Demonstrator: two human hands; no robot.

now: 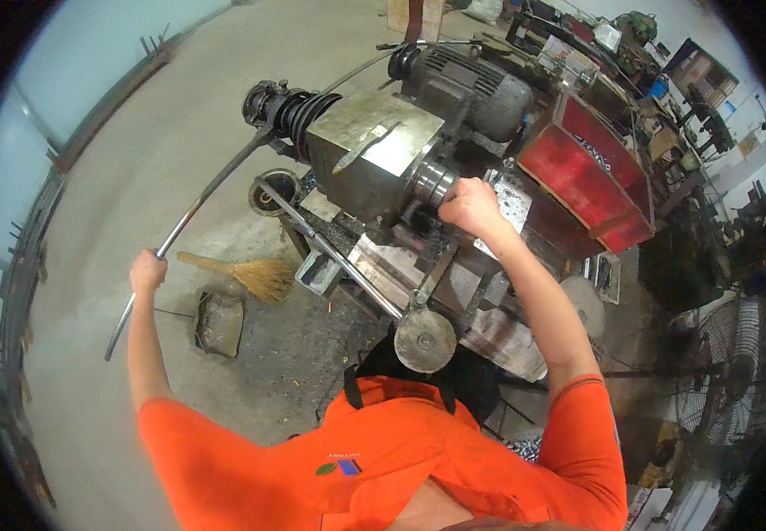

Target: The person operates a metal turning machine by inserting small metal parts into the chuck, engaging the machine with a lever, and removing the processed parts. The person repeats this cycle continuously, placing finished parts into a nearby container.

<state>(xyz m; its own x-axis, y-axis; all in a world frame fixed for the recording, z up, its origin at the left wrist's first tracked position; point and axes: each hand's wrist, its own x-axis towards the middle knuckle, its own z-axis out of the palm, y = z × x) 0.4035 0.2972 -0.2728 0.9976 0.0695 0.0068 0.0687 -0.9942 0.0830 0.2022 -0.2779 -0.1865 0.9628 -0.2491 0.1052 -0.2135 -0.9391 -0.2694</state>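
My left hand (pixel 147 273) is wrapped around a long metal lever (pixel 190 211), near its outer end. That lever runs up to a spring-and-collar assembly (pixel 290 113) at the left end of a small lathe's headstock (pixel 334 177). Across the machine, my right hand (pixel 473 209) is closed, with its fingers curled in at the shiny round spindle nose (pixel 431 181). Whatever sits between those fingers is hidden. A flat metal tool (pixel 363 149) lies on top of the headstock. Below the spindle, a second metal lever (pixel 347 263) slants down toward a round metal disc (pixel 425 341).
A motor (pixel 471 93) stands behind the headstock, beside a red metal bin (pixel 577 168) holding small metal parts. A straw broom (pixel 254 276) and a dustpan (pixel 220 323) lie on the floor at left. A floor fan (pixel 723 376) is at far right.
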